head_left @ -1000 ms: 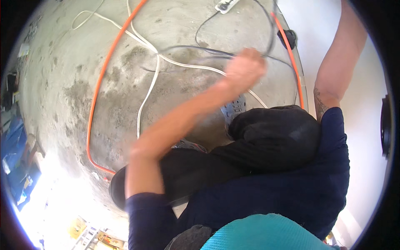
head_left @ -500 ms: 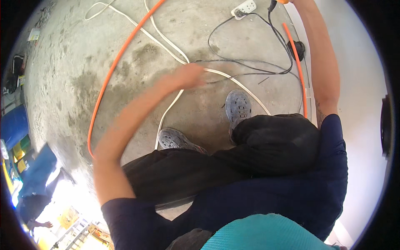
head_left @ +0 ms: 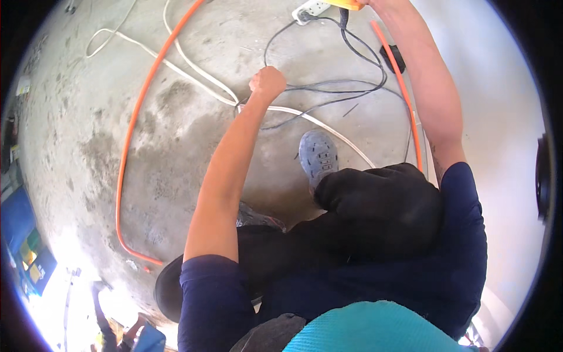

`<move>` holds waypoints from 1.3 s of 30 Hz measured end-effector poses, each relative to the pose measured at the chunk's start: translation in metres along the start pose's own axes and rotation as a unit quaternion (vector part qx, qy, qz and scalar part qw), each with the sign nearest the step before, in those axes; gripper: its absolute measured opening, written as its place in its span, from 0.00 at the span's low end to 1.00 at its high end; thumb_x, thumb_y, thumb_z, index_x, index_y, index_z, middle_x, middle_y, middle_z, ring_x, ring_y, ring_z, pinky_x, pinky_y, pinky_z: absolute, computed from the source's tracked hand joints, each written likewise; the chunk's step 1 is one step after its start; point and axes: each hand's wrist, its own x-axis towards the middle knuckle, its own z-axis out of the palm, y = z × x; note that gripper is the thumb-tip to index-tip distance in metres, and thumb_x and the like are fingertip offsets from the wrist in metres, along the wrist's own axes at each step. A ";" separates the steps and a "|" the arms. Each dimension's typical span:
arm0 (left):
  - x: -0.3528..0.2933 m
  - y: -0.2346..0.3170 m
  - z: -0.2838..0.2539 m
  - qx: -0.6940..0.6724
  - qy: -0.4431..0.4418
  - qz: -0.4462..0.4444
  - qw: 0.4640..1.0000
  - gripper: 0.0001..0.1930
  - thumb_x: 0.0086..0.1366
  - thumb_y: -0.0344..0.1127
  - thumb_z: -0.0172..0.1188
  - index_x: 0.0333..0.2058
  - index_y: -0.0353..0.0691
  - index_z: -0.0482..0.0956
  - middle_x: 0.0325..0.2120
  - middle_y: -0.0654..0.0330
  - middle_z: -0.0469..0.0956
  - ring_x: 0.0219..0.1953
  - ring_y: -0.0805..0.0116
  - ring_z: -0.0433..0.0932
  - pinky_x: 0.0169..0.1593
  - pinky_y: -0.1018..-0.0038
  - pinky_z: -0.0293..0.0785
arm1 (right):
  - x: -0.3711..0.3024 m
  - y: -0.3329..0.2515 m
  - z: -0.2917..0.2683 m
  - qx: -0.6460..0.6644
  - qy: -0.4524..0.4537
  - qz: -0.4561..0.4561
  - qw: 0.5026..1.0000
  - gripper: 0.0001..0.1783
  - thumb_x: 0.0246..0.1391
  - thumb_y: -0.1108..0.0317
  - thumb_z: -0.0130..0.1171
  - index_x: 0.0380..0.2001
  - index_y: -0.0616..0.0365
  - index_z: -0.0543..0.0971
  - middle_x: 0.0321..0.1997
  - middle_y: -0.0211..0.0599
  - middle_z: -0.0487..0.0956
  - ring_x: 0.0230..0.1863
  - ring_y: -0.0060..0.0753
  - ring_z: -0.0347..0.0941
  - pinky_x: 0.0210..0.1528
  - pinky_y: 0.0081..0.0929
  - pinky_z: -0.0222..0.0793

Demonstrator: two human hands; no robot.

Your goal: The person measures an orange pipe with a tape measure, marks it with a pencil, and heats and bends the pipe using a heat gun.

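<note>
My left hand is closed in a fist over the floor, left of the middle. A thin black cable passes at its knuckles and comes out on its right side; whether the fingers grip it is hidden. At the upper edge my right hand, partly cut off, holds a yellow corded tool. Only the tool's lower end shows, with a black cord leaving it. Just left of the tool lies a white power strip with a black plug in it.
White cable crosses the concrete floor. An orange hose curves down the left; another orange length runs beside the white wall, near a black round object. My grey shoe stands between. Another person's arm shows lower left.
My left hand, blurred before, has moved up and now shows as a fist. More of the yellow tool has come into view at the top. The whole view has shifted somewhat.
</note>
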 end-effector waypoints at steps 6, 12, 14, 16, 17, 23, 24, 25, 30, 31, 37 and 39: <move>0.004 0.065 0.040 -0.241 0.202 0.101 0.944 0.15 0.70 0.38 0.58 0.46 0.31 0.80 0.40 0.43 0.85 0.44 0.41 0.84 0.50 0.52 0.79 | -0.023 -0.033 -0.046 -0.060 0.039 0.008 0.997 0.08 0.63 0.67 0.63 0.40 0.61 0.80 0.29 0.27 0.76 0.27 0.19 0.69 0.30 0.17 0.68; 0.014 0.071 0.038 -0.635 0.065 0.084 0.766 0.06 0.71 0.30 0.61 0.38 0.32 0.80 0.26 0.58 0.84 0.23 0.76 0.78 0.27 0.75 0.75 | -0.008 -0.023 -0.031 0.016 0.112 0.042 0.993 0.11 0.67 0.62 0.61 0.41 0.59 0.79 0.28 0.26 0.75 0.24 0.19 0.67 0.28 0.17 0.68; 0.006 0.086 0.043 -0.624 0.045 0.075 0.777 0.06 0.70 0.30 0.62 0.38 0.32 0.80 0.25 0.58 0.84 0.22 0.75 0.78 0.26 0.75 0.75 | -0.008 -0.016 -0.044 0.034 0.061 0.027 0.997 0.12 0.68 0.60 0.59 0.41 0.59 0.78 0.28 0.27 0.75 0.23 0.19 0.67 0.27 0.17 0.68; 0.005 0.080 0.042 -0.611 0.027 0.066 0.789 0.06 0.69 0.30 0.63 0.38 0.32 0.80 0.23 0.58 0.84 0.21 0.75 0.77 0.26 0.75 0.74 | -0.015 -0.018 -0.031 0.023 0.083 0.060 0.994 0.13 0.70 0.58 0.56 0.40 0.57 0.77 0.28 0.28 0.75 0.23 0.21 0.68 0.28 0.19 0.69; 0.004 0.075 0.041 -0.591 0.031 0.066 0.803 0.07 0.69 0.30 0.64 0.37 0.32 0.80 0.23 0.58 0.83 0.21 0.75 0.77 0.25 0.75 0.73 | -0.015 -0.016 -0.027 0.026 0.078 0.056 0.995 0.13 0.70 0.58 0.56 0.40 0.57 0.77 0.28 0.28 0.75 0.23 0.21 0.68 0.28 0.19 0.69; -0.004 0.074 0.042 -0.514 0.055 0.100 0.850 0.08 0.67 0.32 0.66 0.34 0.32 0.81 0.23 0.57 0.84 0.20 0.74 0.78 0.25 0.74 0.73 | -0.026 -0.009 -0.031 0.100 -0.080 0.057 0.990 0.11 0.70 0.60 0.55 0.43 0.57 0.75 0.35 0.30 0.77 0.30 0.23 0.73 0.34 0.23 0.74; -0.004 0.076 0.041 -0.481 0.058 0.114 0.867 0.09 0.67 0.34 0.66 0.34 0.32 0.82 0.23 0.57 0.84 0.20 0.75 0.78 0.26 0.74 0.73 | -0.028 -0.011 -0.036 0.108 -0.080 0.051 0.990 0.14 0.70 0.59 0.55 0.48 0.58 0.75 0.36 0.31 0.77 0.32 0.24 0.74 0.37 0.22 0.75; -0.002 0.081 0.041 -0.483 0.055 0.121 0.865 0.09 0.67 0.34 0.66 0.34 0.32 0.82 0.23 0.57 0.84 0.20 0.75 0.78 0.26 0.74 0.73 | -0.028 -0.015 -0.041 0.102 -0.075 0.048 0.991 0.14 0.70 0.59 0.55 0.48 0.58 0.75 0.36 0.31 0.77 0.32 0.24 0.74 0.37 0.22 0.75; 0.014 -0.003 0.048 -0.377 0.106 0.123 0.912 0.11 0.67 0.37 0.66 0.35 0.34 0.83 0.25 0.58 0.85 0.21 0.75 0.78 0.27 0.76 0.75 | -0.022 -0.003 -0.012 0.083 -0.027 0.019 0.996 0.22 0.69 0.56 0.56 0.55 0.63 0.74 0.42 0.32 0.79 0.39 0.24 0.77 0.42 0.23 0.77; 0.011 0.014 0.044 -0.475 0.066 0.106 0.871 0.11 0.68 0.38 0.66 0.35 0.33 0.83 0.25 0.58 0.85 0.22 0.75 0.79 0.27 0.76 0.75 | -0.013 0.006 -0.033 0.071 -0.093 -0.018 0.993 0.22 0.69 0.56 0.56 0.55 0.63 0.74 0.43 0.33 0.79 0.40 0.24 0.77 0.43 0.23 0.77; -0.001 0.086 0.038 -0.561 0.042 0.106 0.820 0.14 0.69 0.38 0.65 0.37 0.30 0.81 0.25 0.58 0.85 0.22 0.75 0.79 0.27 0.77 0.75 | -0.018 -0.020 -0.086 0.040 -0.080 -0.040 0.995 0.23 0.70 0.54 0.56 0.55 0.64 0.73 0.46 0.34 0.78 0.43 0.25 0.77 0.46 0.24 0.76; 0.000 0.059 0.036 -0.510 0.067 0.085 0.853 0.14 0.67 0.39 0.67 0.34 0.29 0.82 0.25 0.57 0.84 0.23 0.76 0.79 0.28 0.77 0.76 | -0.015 -0.011 -0.072 0.069 -0.081 -0.038 0.994 0.23 0.70 0.55 0.56 0.55 0.64 0.73 0.46 0.34 0.78 0.43 0.25 0.77 0.47 0.24 0.77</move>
